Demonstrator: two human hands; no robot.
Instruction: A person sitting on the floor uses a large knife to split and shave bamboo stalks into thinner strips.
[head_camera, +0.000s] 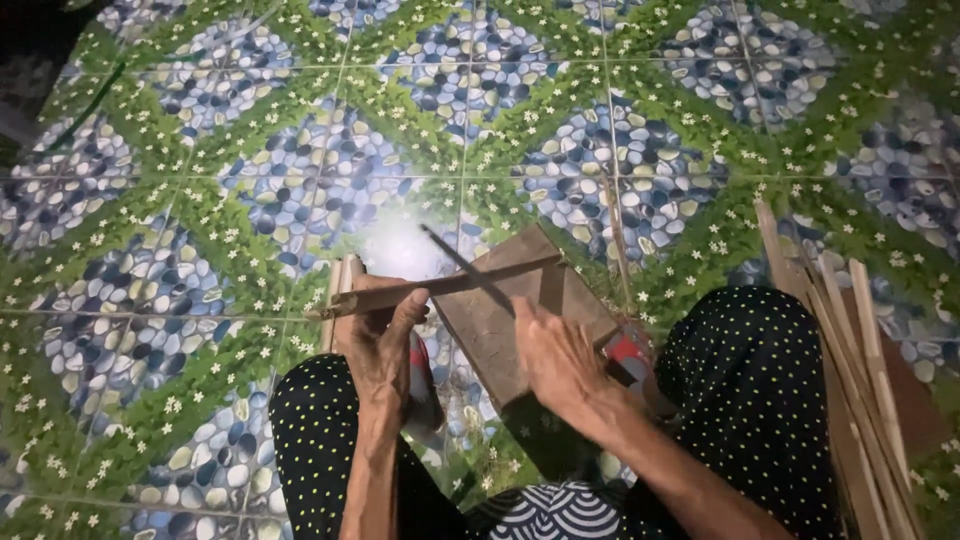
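Note:
My left hand (383, 335) grips a long thin bamboo strip (440, 283) that lies crosswise over a brown wooden block (495, 330). A few more cut strips (340, 300) sit under that hand. My right hand (555, 360) holds a dark narrow knife blade (470, 272), its tip pointing up and left across the strip. The blade crosses the strip over the block. My knees in black dotted cloth frame the block on both sides.
A bundle of pale bamboo sticks (850, 340) lies on the floor at the right, beside my right knee (745, 370). The floor (300, 150) is tiled with a green and blue pebble-and-flower pattern, with a bright light glare near the middle.

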